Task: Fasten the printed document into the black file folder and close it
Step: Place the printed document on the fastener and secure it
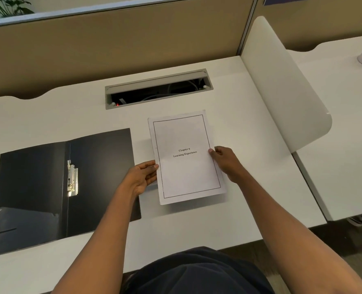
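Document [186,158] pages sit right of the folder [38,187], which lies open and flat on the white worktop [250,166] with bare surface around it. A divider [281,85] bounds the right side. Left hand [143,177] and right hand [224,160] pinch the bordered title sheet's side edges.

Matt paper document [186,158], glossy folder [31,187]

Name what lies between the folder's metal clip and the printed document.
In the head view: the black file folder's right flap and the left hand, gripping the printed document, lie beyond the metal clip.
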The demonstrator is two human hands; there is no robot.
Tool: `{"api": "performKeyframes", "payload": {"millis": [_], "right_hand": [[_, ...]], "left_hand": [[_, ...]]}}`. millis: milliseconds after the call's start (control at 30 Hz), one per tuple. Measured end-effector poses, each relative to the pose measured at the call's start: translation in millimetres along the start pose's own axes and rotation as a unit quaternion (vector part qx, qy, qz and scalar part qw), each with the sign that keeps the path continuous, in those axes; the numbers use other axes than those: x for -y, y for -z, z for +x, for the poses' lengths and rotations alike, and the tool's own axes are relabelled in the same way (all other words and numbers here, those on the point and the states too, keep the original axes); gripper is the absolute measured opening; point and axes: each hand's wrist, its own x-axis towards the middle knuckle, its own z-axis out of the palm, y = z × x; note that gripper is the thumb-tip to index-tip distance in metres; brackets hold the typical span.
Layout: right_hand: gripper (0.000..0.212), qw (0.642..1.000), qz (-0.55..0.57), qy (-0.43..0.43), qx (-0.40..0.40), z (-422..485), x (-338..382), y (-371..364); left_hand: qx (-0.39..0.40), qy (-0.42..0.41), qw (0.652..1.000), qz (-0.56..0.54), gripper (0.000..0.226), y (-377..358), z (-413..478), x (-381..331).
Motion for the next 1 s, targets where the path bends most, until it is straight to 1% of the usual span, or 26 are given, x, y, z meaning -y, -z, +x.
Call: {"api": "performKeyframes", "payload": {"millis": [67,200,267,367,533,667,767,833,900,1000], "right_hand": [[0.044,1.0,0.018,0.013,0.016,-5,7,-14],[0.036,0.998,0.042,0.01,0.054,-11,14,-44],[0.04,0.996,0.056,0.013,0.069,-11,16,-61],[0.04,0.994,0.071,0.018,0.086,-14,22,-91],[0.024,0.99,0.103,0.002,0.099,-24,27,-141],[0.01,0.985,0.139,-0.019,0.097,-30,27,-176],[0.014,0.982,0.157,-0.031,0.096,-35,30,-200],[0.015,0.982,0.163,-0.036,0.093,-38,32,-214],[0.015,0.982,0.164,-0.037,0.09,-40,35,-226],[0.014,0.983,0.162,-0.033,0.085,-43,37,-241]], "left_hand": [[-0.004,-0.005,1.0,0.0,0.016,16,-4,-7],[-0.02,-0.019,1.0,0.01,0.018,50,-15,-21],[-0.025,-0.026,0.999,0.021,0.016,69,-22,-28],[-0.04,-0.038,0.998,0.039,0.014,100,-30,-37],[-0.073,-0.088,0.987,0.114,0.016,153,-38,-52],[-0.119,-0.148,0.963,0.19,0.014,195,-44,-68],[-0.177,-0.207,0.931,0.243,0.013,227,-48,-79],[-0.219,-0.237,0.903,0.284,0.016,248,-49,-85],[-0.244,-0.249,0.882,0.317,0.019,265,-49,-88],[-0.24,-0.228,0.884,0.329,0.028,281,-46,-90]]}}
